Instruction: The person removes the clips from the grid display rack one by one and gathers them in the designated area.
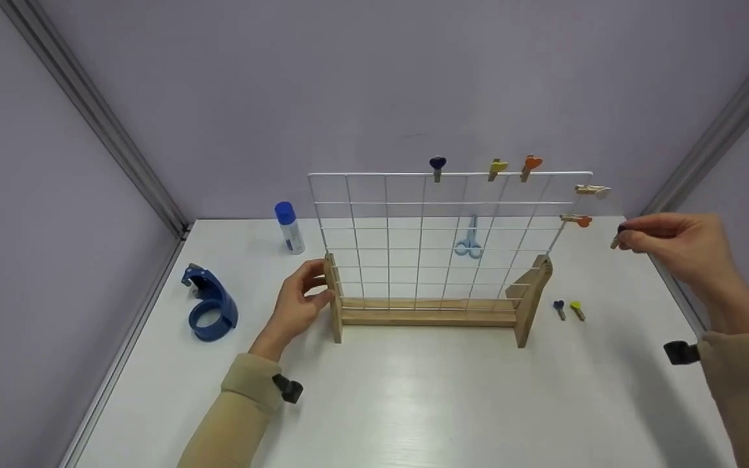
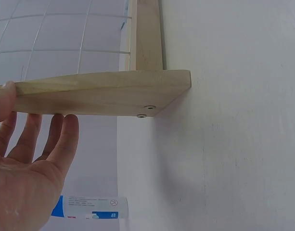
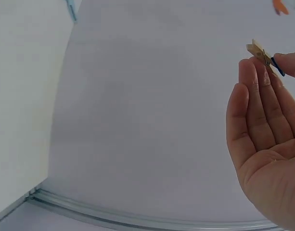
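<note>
A white wire grid stands upright in a wooden base. My left hand grips the base's left side piece, thumb on one face and fingers on the other. Off to the right of the grid, my right hand pinches a small wooden clothespin with a dark blue top between thumb and fingers. Clipped along the grid's top are a dark heart clothespin, a yellow one and an orange one. A white clothespin and another orange one hang on its right edge.
A blue heart clothespin and a yellow one lie right of the base. Light blue scissors are behind the grid. A glue stick and a blue tape dispenser are at the left. Grey walls surround the white table.
</note>
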{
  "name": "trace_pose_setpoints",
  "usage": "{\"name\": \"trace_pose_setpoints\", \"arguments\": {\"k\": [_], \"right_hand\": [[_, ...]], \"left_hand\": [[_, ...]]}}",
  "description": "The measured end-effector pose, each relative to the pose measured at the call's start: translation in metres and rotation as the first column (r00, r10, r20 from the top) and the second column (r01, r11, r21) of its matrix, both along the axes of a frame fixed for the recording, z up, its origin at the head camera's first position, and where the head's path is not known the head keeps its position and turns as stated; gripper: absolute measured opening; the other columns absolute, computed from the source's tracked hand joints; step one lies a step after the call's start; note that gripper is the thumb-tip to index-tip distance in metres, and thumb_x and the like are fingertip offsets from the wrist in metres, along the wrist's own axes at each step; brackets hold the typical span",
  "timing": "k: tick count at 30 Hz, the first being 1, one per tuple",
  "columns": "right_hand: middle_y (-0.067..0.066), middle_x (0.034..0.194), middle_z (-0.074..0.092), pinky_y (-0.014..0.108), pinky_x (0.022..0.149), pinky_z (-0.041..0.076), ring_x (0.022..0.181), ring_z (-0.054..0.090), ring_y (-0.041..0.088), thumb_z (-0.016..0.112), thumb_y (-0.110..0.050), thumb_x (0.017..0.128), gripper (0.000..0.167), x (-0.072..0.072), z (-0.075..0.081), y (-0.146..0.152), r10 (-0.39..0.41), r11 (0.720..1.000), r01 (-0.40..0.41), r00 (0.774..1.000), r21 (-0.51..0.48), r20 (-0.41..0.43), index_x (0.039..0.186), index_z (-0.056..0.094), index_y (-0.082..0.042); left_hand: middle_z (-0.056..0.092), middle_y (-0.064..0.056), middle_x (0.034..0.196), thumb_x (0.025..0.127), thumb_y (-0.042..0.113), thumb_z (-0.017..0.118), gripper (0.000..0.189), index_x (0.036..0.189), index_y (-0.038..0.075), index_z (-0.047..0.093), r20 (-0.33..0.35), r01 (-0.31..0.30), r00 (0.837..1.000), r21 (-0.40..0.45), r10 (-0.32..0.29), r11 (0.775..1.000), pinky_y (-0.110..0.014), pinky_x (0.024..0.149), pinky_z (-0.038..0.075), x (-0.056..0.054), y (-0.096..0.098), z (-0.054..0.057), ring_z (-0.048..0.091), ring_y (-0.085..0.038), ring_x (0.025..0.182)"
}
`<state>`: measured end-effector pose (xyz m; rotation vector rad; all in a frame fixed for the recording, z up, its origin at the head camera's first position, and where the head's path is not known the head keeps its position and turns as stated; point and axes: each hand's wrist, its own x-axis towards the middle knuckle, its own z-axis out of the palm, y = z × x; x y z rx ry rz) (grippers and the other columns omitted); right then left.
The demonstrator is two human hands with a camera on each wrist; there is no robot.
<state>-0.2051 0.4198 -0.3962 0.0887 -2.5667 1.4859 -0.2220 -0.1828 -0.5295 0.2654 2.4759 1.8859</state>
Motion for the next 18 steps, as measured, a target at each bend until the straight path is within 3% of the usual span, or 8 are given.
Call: {"name": "trace_pose_setpoints", "arguments": {"k": [5,10,14,18], "right_hand": [[-0.022,0.089,0.083,0.011,0.08,0.063,0.085,0.079,-0.002,0.075,-0.014,0.107,0.028,-0.008,-0.053,0.018,0.018,0.995,-0.036,0.982,0.096,0.186,0.125,0.081,0.007],[-0.011,0.095,0.085,0.016,0.078,0.064,0.086,0.076,-0.001,0.072,-0.02,0.109,0.04,-0.013,-0.101,0.029,0.028,0.985,-0.086,0.937,0.152,0.349,0.133,0.075,0.011],[-0.004,0.101,0.086,0.018,0.078,0.064,0.088,0.075,0.001,0.071,-0.025,0.109,0.045,-0.015,-0.126,0.036,0.015,0.976,-0.112,0.887,0.185,0.461,0.137,0.073,0.011],[-0.003,0.102,0.086,0.02,0.078,0.064,0.089,0.075,0.003,0.071,-0.027,0.109,0.047,-0.017,-0.141,0.042,-0.016,0.973,-0.108,0.852,0.206,0.524,0.138,0.073,0.01]], "left_hand": [[0.067,-0.018,0.153,0.099,-0.01,0.071,0.057,0.153,0.007,0.061,-0.003,-0.005,1.0,-0.004,0.005,1.0,-0.057,0.119,0.059,0.0,0.0,0.001,0.066,-0.037,0.14],[0.067,-0.018,0.153,0.1,-0.01,0.071,0.057,0.153,0.008,0.061,0.003,-0.01,1.0,-0.012,0.01,1.0,-0.054,0.118,0.061,0.0,0.0,0.0,0.066,-0.037,0.141],[0.067,-0.018,0.153,0.1,-0.01,0.07,0.057,0.153,0.007,0.062,0.001,-0.006,1.0,-0.008,0.006,1.0,-0.054,0.119,0.06,0.0,0.0,0.0,0.066,-0.037,0.141],[0.067,-0.018,0.152,0.099,-0.009,0.07,0.057,0.153,0.007,0.062,0.002,-0.002,1.0,-0.009,0.002,1.0,-0.054,0.12,0.06,0.0,-0.001,0.0,0.066,-0.036,0.141]]}}
